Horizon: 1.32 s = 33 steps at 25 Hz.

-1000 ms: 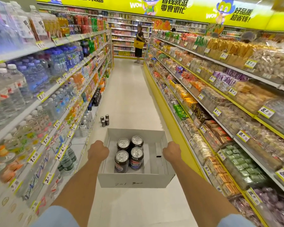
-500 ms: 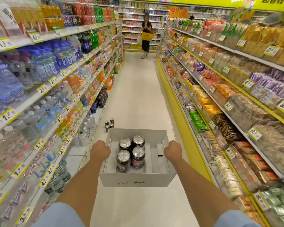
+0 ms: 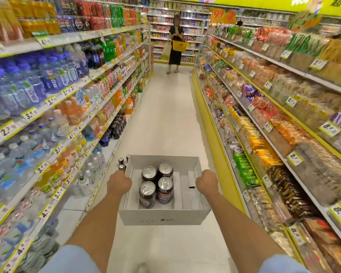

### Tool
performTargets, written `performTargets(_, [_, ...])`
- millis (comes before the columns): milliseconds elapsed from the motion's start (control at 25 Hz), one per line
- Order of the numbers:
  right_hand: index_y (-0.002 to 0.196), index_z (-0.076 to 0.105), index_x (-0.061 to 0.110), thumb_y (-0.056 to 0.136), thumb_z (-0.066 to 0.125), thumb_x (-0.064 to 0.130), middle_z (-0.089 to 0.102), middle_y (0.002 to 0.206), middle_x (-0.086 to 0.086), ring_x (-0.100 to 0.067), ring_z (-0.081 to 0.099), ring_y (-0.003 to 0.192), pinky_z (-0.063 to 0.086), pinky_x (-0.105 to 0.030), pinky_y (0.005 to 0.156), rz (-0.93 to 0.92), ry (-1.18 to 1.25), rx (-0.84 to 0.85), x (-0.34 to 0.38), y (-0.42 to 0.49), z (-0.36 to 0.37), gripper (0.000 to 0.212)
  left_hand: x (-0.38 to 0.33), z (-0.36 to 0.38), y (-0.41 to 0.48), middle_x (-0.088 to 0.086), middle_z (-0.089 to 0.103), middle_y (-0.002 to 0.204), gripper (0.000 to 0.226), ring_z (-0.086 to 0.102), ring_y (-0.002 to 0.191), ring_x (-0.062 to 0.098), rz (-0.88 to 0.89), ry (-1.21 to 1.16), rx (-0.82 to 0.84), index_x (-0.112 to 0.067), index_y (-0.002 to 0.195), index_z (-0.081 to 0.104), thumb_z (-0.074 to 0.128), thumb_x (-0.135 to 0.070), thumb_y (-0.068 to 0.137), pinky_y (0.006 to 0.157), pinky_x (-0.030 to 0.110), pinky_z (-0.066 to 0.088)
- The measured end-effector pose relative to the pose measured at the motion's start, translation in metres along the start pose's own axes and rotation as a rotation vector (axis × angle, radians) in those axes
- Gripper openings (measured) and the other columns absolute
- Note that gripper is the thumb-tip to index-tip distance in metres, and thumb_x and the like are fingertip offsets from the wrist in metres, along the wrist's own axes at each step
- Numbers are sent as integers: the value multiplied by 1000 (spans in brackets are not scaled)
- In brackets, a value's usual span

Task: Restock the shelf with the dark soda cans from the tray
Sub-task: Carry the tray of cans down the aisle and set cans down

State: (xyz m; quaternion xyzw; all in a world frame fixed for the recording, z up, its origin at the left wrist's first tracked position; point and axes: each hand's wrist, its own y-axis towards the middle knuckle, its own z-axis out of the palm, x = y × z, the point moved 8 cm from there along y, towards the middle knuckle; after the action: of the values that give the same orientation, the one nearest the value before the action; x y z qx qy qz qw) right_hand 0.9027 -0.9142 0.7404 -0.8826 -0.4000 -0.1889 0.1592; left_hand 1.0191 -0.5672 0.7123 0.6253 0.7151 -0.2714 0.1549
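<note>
I carry a white cardboard tray (image 3: 163, 218) in front of me in a shop aisle. My left hand (image 3: 119, 183) grips its left wall and my right hand (image 3: 206, 181) grips its right wall. Several dark soda cans (image 3: 157, 186) with silver tops stand upright in the tray's left half. More dark cans (image 3: 122, 163) stand on the floor just beyond the tray's far left corner, partly hidden by it. The drinks shelf (image 3: 67, 119) runs along my left.
Snack shelves (image 3: 274, 119) with a yellow base line the right side. A person with a yellow basket (image 3: 176, 43) stands at the aisle's far end. The pale floor (image 3: 165, 119) runs between the two shelf rows.
I have moved forward along the aisle with the tray; the cans on the floor now sit right at the tray's far corner. Both hands keep their grip.
</note>
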Motion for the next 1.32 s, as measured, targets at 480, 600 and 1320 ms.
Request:
performTargets(480, [63,33,14,93,51,0,39,68,1,-27,52,77,37,-30,63,45,30,-21,97,287,32,37,-129,44,289,22,62,115,23,59,110,40,-5,1,37,1,108,59,55,-10,88,85,38,47])
performTargets(600, [62,33,14,93,53,2,38,67,1,-26,52,76,37,-29,63,36,30,-28,124,351,30,38,-164,45,347,21,62,115,23,59,108,39,-14,6,36,2,108,59,54,-10,90,80,35,44])
performTargets(1320, [64,37,13,93,46,-1,42,70,0,-26,54,74,40,-30,58,-132,-37,135,248,726,71,34,-282,112,616,21,62,117,26,59,110,40,-265,-54,-80,2,112,58,54,-13,92,76,31,37])
